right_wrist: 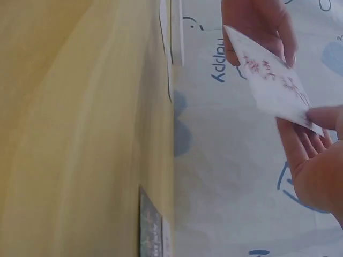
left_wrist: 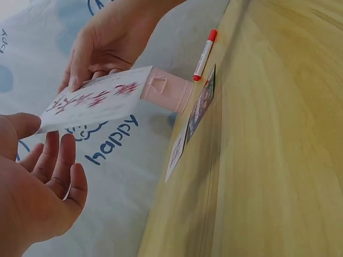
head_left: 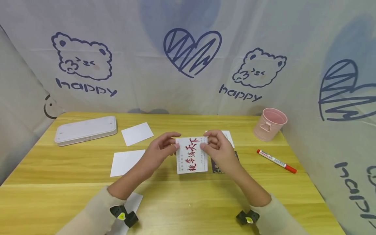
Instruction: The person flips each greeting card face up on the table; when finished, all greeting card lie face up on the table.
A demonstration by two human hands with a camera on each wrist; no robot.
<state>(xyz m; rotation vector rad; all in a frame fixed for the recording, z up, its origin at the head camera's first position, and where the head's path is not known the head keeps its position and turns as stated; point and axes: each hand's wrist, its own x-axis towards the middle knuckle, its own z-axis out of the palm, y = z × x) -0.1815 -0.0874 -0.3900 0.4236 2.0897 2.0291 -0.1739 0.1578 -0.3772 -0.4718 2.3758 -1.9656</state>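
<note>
Both hands hold up one white card [head_left: 192, 161] printed with large red Chinese characters and smaller grey text. The left hand [head_left: 160, 148] pinches its left edge, thumb on the printed face and fingers behind. At the opposite edge the right hand [head_left: 221, 150] pinches it the same way. In the left wrist view the card [left_wrist: 102, 101] is raised over the table, tilted. Under the right hand lie a dark patterned card [head_left: 217, 168] and a white card with small print [head_left: 228, 135], both partly hidden by that hand.
Blank white cards [head_left: 137, 133] [head_left: 126, 161] lie to the left, and another white sheet [head_left: 133, 202] is under the left forearm. A white case [head_left: 86, 129] stands back left. A pink bucket [head_left: 269, 125] and red marker [head_left: 276, 161] are at right. A printed curtain [head_left: 147, 81] hangs behind.
</note>
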